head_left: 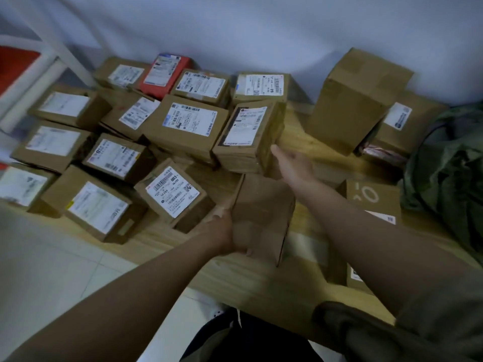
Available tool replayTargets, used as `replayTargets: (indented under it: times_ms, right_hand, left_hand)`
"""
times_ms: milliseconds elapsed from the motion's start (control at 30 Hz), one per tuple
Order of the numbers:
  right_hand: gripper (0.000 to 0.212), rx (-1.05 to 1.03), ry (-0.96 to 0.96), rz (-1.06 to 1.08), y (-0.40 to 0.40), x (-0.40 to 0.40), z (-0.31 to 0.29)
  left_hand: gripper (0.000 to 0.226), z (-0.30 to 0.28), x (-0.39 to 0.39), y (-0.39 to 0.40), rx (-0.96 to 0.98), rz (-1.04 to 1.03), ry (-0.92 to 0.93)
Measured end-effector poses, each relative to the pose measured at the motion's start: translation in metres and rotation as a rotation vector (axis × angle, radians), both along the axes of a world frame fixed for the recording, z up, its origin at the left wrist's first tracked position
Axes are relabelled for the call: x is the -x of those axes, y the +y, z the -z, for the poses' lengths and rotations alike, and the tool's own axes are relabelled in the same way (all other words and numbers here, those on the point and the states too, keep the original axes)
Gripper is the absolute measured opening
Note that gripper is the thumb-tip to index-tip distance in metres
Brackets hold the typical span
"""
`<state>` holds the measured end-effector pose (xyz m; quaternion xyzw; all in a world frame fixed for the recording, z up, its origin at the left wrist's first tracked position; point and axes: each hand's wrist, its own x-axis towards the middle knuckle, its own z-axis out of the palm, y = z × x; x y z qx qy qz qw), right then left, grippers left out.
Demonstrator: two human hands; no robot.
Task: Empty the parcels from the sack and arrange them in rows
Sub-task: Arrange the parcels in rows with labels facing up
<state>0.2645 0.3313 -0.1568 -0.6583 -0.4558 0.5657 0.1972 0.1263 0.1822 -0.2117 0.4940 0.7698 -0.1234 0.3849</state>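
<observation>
Risk: plain box (261,215) slips, your left hand (222,233) grips only its edge | right hand (295,165) loose, pressing stacked parcel (248,137), may topple

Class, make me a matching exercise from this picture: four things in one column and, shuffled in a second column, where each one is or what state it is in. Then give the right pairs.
Column one:
1. red parcel
2. green sack
3. plain brown box
4. tall unlabelled box

Column two:
A. gripped by the left hand
B. in the back row by the wall, among labelled parcels
C. crumpled at the right edge of the wooden surface
D. standing apart from the rows, right of the right hand

Pairs: 1-B, 2-C, 3-A, 4-D
</observation>
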Motion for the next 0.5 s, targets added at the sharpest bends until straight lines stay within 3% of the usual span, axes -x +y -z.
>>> replayTargets:
  times_ms: [67,167,333,433,500]
  right_hand:
    - [0.055,-0.064,-0.222,-0.022,-0.013,-0.013,0.01]
    - [0.058,0.035,-0.46,-0.054,-0.044,-0.03,0.031]
    - [0.041,0.325,-0.08,-0.017,-0.098,-0.033,0.047]
    - [0.059,0.297,-0.057,0.068,-0.118,-0.027,0.049]
    - [0.055,0.256,-0.088,0.098,-0.128,-0.029,0.042]
  left_hand:
    - [0.124,0.0,0.002,-0.002,-0.019,-0.013,-0.024]
    - [0.119,-0.003,0.006,-0.003,-0.066,-0.087,-0.078]
    - [0.117,-0.005,0.01,-0.02,-0.165,-0.174,-0.164]
    - [0.091,-0.006,0.008,-0.034,-0.16,-0.263,-0.369]
    - [0.066,-0.012,0.009,-0.044,-0.078,-0.38,-0.506]
